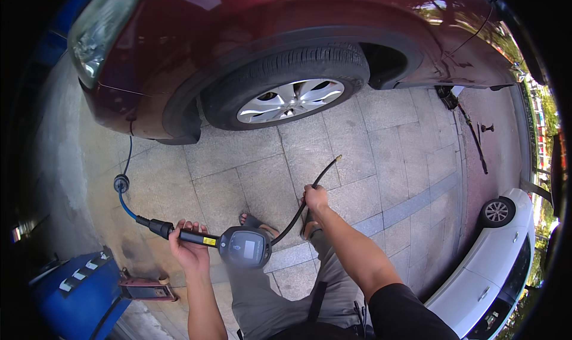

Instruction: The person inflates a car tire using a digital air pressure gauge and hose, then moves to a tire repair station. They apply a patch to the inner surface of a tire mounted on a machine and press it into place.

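My left hand (191, 253) is closed round the black handle of a tire inflator (245, 246) with a round grey gauge head and a small display. A blue air hose (126, 206) joins the far end of the handle and passes through a round black stopper (121, 183). From the gauge head a black rubber hose (290, 222) curves up to my right hand (316, 198), whose fingers wrap round it. Its brass tip (339, 158) points away from me, apart from the car's front wheel (292, 102), which has a black tire and silver spokes.
A dark red car (238, 18) stands ahead above the paved floor (238, 161). On the right are a white car (488, 274) and a black jack-like tool (473, 131) on the ground. A blue cabinet (77, 298) and a reddish metal frame (149, 289) are at lower left.
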### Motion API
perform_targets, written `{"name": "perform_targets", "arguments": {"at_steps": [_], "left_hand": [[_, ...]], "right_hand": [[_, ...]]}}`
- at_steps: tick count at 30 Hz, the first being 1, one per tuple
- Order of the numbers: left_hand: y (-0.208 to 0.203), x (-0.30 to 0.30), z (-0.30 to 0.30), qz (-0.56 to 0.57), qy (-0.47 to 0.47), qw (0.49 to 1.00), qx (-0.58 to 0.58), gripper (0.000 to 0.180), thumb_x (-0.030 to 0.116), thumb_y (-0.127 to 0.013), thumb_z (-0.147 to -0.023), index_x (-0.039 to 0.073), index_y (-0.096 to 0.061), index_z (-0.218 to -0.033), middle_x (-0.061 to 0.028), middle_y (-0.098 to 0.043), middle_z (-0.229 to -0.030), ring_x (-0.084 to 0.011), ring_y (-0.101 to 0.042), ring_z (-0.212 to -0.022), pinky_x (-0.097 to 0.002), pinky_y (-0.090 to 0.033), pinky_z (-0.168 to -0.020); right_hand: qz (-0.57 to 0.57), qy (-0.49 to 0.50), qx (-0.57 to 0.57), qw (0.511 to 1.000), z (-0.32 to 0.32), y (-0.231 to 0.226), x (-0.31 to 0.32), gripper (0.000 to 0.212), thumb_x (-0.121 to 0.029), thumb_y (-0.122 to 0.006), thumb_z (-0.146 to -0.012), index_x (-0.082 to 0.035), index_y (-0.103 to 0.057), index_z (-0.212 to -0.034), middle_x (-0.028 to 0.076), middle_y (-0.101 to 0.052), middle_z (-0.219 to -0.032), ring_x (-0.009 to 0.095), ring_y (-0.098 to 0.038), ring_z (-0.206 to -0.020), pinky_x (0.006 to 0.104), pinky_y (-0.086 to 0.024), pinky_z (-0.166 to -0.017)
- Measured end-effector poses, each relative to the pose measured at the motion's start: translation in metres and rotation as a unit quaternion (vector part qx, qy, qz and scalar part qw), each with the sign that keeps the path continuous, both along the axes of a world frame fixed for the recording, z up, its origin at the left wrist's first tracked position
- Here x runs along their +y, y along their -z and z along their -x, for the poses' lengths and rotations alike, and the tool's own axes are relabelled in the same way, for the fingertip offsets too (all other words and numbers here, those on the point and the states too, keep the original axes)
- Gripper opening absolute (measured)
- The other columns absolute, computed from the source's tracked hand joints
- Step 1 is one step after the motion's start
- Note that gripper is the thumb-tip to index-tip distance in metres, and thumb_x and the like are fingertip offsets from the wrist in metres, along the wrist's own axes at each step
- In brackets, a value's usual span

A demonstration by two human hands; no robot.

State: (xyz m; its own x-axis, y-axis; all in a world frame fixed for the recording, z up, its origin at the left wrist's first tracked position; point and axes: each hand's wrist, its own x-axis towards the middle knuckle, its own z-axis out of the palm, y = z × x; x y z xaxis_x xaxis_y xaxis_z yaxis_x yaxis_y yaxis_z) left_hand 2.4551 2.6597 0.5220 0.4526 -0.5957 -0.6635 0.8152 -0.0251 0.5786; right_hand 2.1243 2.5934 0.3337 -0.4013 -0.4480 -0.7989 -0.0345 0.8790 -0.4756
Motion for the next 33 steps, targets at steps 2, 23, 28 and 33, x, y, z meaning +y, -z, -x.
{"name": "perform_targets", "arguments": {"at_steps": [2,23,28,33], "left_hand": [[0.061,-0.009,0.023,-0.009,-0.014,0.998,-0.058,0.016,0.024,-0.064,-0.09,0.01,-0.058,-0.094,-0.0034,-0.058,-0.087,-0.0189,-0.058,-0.084,-0.0346,-0.049,-0.082],[0.224,-0.046,0.01,0.137,-0.141,0.951,-0.239,0.018,0.021,-0.07,-0.096,0.011,-0.055,-0.093,-0.0026,-0.055,-0.08,-0.0153,-0.055,-0.076,-0.0319,-0.047,-0.074],[0.222,-0.034,0.024,0.141,-0.145,0.958,-0.202,0.019,0.022,-0.071,-0.095,0.012,-0.055,-0.094,-0.0015,-0.055,-0.079,-0.0149,-0.055,-0.075,-0.0321,-0.047,-0.072],[0.232,-0.035,0.031,0.116,-0.117,0.967,-0.195,0.021,0.025,-0.073,-0.093,0.014,-0.055,-0.09,-0.001,-0.055,-0.078,-0.0157,-0.054,-0.072,-0.0316,-0.046,-0.07]], "right_hand": [[0.011,-0.102,0.011,0.995,0.025,0.054,-0.015,0.028,-0.021,-0.056,-0.096,0.006,-0.063,-0.092,0.013,-0.067,-0.074,0.021,-0.066,-0.061,0.036,-0.057,-0.06],[0.203,0.044,-0.243,0.948,0.005,0.376,-0.3,0.046,-0.047,-0.046,-0.107,-0.007,-0.066,-0.095,0.004,-0.069,-0.078,0.014,-0.065,-0.063,0.0293,-0.059,-0.055],[0.202,0.085,-0.335,0.916,0.002,0.384,-0.299,0.047,-0.046,-0.043,-0.109,-0.01,-0.068,-0.091,0.0,-0.068,-0.076,0.011,-0.064,-0.061,0.0254,-0.055,-0.053],[0.222,0.136,-0.31,0.914,-0.006,0.382,-0.3,0.036,-0.035,-0.055,-0.107,-0.008,-0.068,-0.087,0.0,-0.066,-0.072,0.01,-0.061,-0.058,0.0251,-0.054,-0.051]]}}
